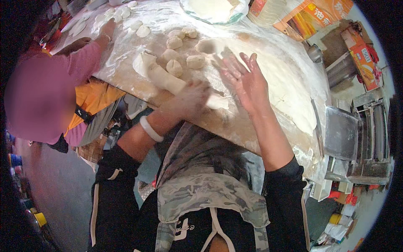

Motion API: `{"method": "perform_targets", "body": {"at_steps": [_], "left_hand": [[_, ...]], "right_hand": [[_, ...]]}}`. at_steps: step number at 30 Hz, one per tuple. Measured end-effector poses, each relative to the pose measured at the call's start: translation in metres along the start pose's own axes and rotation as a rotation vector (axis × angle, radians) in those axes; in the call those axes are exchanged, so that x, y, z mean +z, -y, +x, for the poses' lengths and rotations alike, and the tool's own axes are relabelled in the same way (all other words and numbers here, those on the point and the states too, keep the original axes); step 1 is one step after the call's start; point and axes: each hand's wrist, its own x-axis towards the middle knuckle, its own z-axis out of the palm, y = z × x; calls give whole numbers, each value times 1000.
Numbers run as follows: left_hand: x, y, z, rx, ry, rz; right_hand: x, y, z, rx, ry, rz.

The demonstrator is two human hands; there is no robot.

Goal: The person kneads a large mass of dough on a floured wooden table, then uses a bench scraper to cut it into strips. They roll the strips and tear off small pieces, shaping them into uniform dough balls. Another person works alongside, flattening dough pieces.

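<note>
A long dough roll (pixel 162 74) lies on the floury wooden board (pixel 239 132) near its front edge. My left hand (pixel 193 97), blurred and wearing a white bangle, is closed over the roll, whose other end (pixel 218 102) shows to the right of the fingers. My right hand (pixel 241 75) is raised with floury fingers apart and nothing in it. Just past its fingertips is a blurred dough piece (pixel 206 46); whether it touches the board I cannot tell. Several cut dough pieces (pixel 195 62) sit beyond the roll. A broad, flat dough sheet (pixel 283 91) spreads to the right.
At the left, a person in pink reaches a hand (pixel 107 30) to flattened dough rounds (pixel 118 13). A flour-filled basin (pixel 217 11) stands at the back, beside a clear plastic container (pixel 266 11). A metal roller machine (pixel 371 135) is beyond the board's right edge.
</note>
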Motion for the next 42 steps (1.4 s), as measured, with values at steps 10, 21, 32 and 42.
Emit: {"method": "perform_targets", "body": {"at_steps": [10, 21, 32, 42], "left_hand": [[22, -32, 17, -17, -330, -375], [21, -59, 32, -371, -102, -354], [57, -64, 49, -494, -47, -384], [12, 4, 5, -31, -20, -47]], "right_hand": [[-64, -74, -36, -316, -125, -592], [-65, -74, -23, -109, -250, -126], [-3, -27, -30, 64, -229, 185], [-2, -41, 3, -182, 248, -671]]}}
